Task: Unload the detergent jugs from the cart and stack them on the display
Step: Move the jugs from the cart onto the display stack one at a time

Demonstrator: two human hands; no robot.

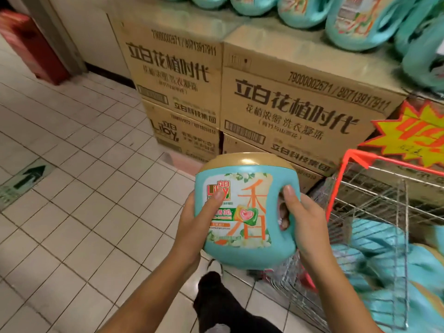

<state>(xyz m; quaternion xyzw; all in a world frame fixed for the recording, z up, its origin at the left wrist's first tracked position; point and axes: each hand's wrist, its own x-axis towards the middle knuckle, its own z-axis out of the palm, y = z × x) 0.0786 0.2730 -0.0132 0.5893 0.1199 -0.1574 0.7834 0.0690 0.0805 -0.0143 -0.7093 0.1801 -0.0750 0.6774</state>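
Holding one teal plastic detergent jug with a tan cap (245,207) in the air in front of the stack of brown cardboard cartons (288,104), below its top edge. The jug is roughly upright, label facing me.

Left hand (199,219) is bracing the jug's side. The thumb is pressing flat on the label and the other fingers are going round the back, out of sight. Right hand (305,219) is gripping the moulded handle, with fingers (284,221) curling through the handle hole and the thumb over the top. Both hands are closed on the jug and holding nothing else.

The red-framed wire cart (374,188) is sitting just right of the stack, with more teal jugs (389,248) lying in it. A row of matching jugs (355,22) is lying along the top of the stack, blurred.

My read: the jug is out of the cart and not yet placed. It needs lifting up to the stack's top.

Risks I'm watching:
- The left hand is bracing rather than hooking, so if the handle grip slips on the lift, the jug is dropping onto the white tiled floor (72,212) in front of the stack.
- The top row looks crowded and tilted, and nudging it while placing could roll a neighbour off the stack's edge.
- The jug has a rounded body, so setting it on other jugs without seating it means it is sliding off.
- The cart frame is close to my right elbow, and snagging it could jolt the lift.
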